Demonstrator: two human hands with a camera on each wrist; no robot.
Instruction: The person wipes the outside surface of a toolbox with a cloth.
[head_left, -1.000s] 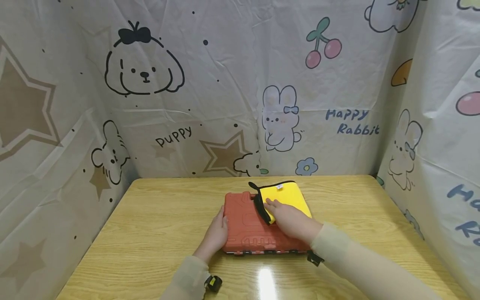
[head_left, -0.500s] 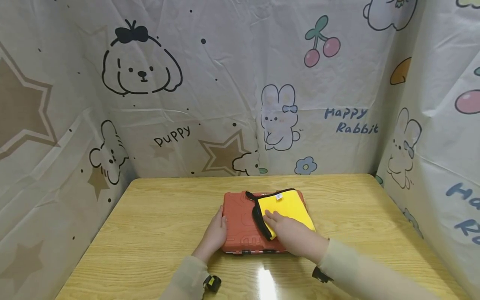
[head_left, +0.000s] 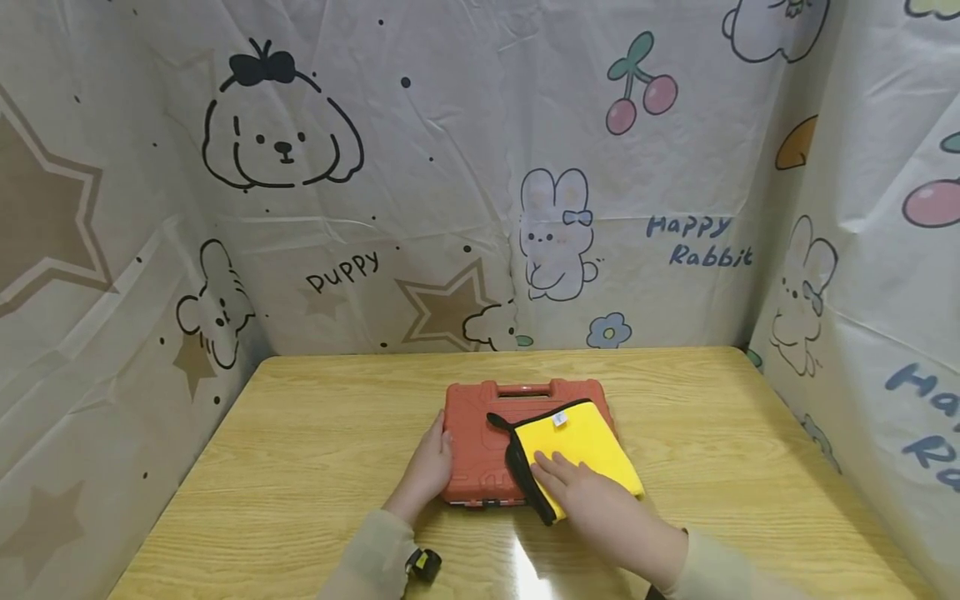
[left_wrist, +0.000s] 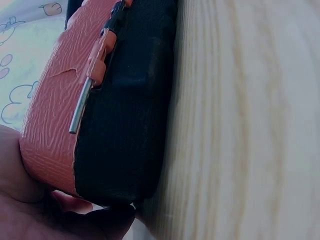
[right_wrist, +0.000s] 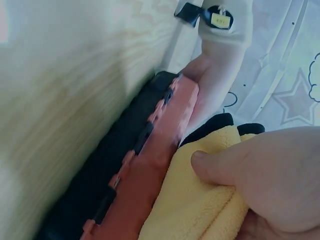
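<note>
A red-and-black plastic tool case (head_left: 480, 450) lies flat on the table, its carry handle at the back edge. My left hand (head_left: 429, 462) holds the case by its left side. In the left wrist view, the thumb lies against the red lid and a finger sits at the black base (left_wrist: 125, 165). On the lid's right part lies a folded yellow cloth (head_left: 585, 446) with black edging and a small white tag. It hangs over the case's front edge. My right hand (head_left: 600, 508) presses on the cloth with fingers extended; its thumb rests on the cloth in the right wrist view.
The wooden table (head_left: 337, 433) extends around the case on both sides. A patterned curtain (head_left: 420, 167) hangs at the back and along the left and right sides. A metal hinge pin (left_wrist: 80, 107) sticks out along the case's front edge.
The right hand has drawn the yellow cloth toward the front of the case, uncovering the carry handle. The left hand and the case have stayed in place.
</note>
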